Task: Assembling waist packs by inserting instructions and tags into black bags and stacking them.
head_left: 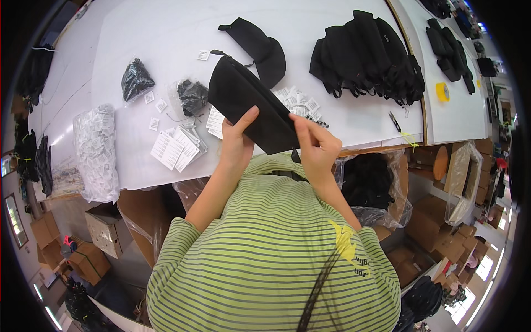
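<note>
Black pouch (251,105) gripped at edge by both hands.

place: packing workshop | signs: white worktable (332,33), piled black pouches (365,55), paper tags (174,146), cardboard cartons (437,232)

white table (332,22), black pouches (368,58), paper tags (176,146)

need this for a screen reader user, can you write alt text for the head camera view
Both hands hold a flat black fabric pouch above a white table, the left hand at its lower edge and the right hand pinching its corner. On the table lie paper tags, another black pouch and a pile of black pouches.
</note>
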Available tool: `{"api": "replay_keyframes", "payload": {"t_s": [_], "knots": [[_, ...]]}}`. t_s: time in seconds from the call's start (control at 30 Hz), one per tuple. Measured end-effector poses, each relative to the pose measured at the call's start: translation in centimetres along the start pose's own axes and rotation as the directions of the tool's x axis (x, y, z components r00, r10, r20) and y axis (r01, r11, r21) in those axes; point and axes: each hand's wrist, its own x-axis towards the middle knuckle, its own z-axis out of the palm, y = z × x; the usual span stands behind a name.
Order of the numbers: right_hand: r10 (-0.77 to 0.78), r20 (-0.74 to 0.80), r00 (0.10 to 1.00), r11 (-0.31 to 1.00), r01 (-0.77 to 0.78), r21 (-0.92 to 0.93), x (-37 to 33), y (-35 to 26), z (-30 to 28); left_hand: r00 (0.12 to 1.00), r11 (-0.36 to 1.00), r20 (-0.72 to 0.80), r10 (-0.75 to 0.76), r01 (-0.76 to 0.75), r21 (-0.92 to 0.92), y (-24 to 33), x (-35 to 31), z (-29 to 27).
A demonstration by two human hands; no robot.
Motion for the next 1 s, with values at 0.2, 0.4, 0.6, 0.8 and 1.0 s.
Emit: {"api": "replay_keyframes", "payload": {"t_s": [0.2, 0.4, 0.6, 0.8, 1.0], "knots": [[0.230, 0.333, 0.915, 0.827, -0.364, 0.428, 1.0, 5.0, -0.4, 0.982, 0.960, 0.132, -0.132, 0.094, 0.264, 1.2, -0.6, 0.7], [0.197, 0.193, 0.961, 0.703, -0.276, 0.656, 4.1, 2.0, 0.1, 0.903, 0.892, 0.225, -0.366, 0.271, 0.363, 1.3, -1.4, 2.0], [0.015, 0.022, 1.000, 0.874, -0.023, 0.484, 4.9, 1.9, -1.1, 0.870, 0.856, 0.245, -0.428, 0.302, 0.419, 1.2, -1.2, 1.4], [-0.212, -0.007, 0.977, 0.975, 0.212, 0.072, 4.6, -0.6, -2.7, 0.921, 0.910, 0.217, -0.322, 0.238, 0.339, 1.1, -2.2, 2.5], [-0.158, 0.330, 0.931, 0.959, 0.065, 0.277, 1.2, -2.2, -3.0, 0.945, 0.949, 0.158, -0.285, 0.302, -0.096, 2.3, 0.6, 0.3]]}}
